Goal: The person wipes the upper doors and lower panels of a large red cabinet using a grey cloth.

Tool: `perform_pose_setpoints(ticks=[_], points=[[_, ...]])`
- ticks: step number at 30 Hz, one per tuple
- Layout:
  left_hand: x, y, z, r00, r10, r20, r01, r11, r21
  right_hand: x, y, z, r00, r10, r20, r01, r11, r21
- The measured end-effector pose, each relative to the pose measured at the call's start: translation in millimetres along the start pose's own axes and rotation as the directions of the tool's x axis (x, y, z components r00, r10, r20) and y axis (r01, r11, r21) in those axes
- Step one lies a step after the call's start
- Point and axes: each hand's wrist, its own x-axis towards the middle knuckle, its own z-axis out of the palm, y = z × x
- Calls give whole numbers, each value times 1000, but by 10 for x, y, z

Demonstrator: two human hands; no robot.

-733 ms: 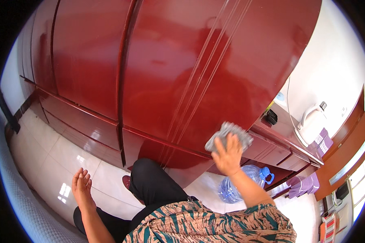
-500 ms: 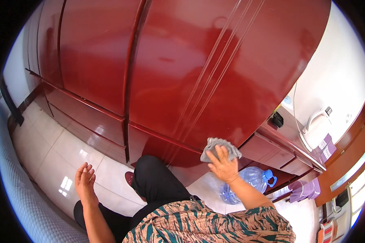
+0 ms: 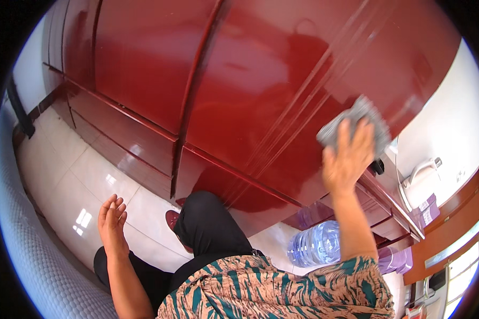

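My right hand [image 3: 347,155] presses a grey cloth [image 3: 356,121] flat against the glossy dark red wardrobe door [image 3: 282,80], high on its right side. Faint streaks run diagonally down the door below the cloth. My left hand [image 3: 112,218] hangs free at the lower left, fingers apart, holding nothing, above the white tiled floor [image 3: 74,181]. My knee in black trousers [image 3: 207,223] is bent close to the wardrobe's bottom drawers.
A large clear blue water bottle [image 3: 316,243] lies on the floor at the right. A white kettle [image 3: 420,183] stands on a low red unit beside purple packets [image 3: 426,210]. A pale textured surface [image 3: 32,266] curves along the left edge.
My right hand has slid the cloth up and to the right on the door. My left hand stays low at the left.
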Motion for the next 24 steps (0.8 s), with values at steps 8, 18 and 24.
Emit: perform_pose_setpoints(ticks=[8,18,24], points=[[-29,-26,177,999,-36,1,36,999,-32,-1579,-636,38,827,-302,474,196,946,260],[-2,-54,195,998,-67,9,68,998,-7,380,-866,138,949,-258,180,206,942,263],[-4,15,126,998,-63,-21,62,998,-24,1557,-414,101,981,-38,-193,41,999,16]])
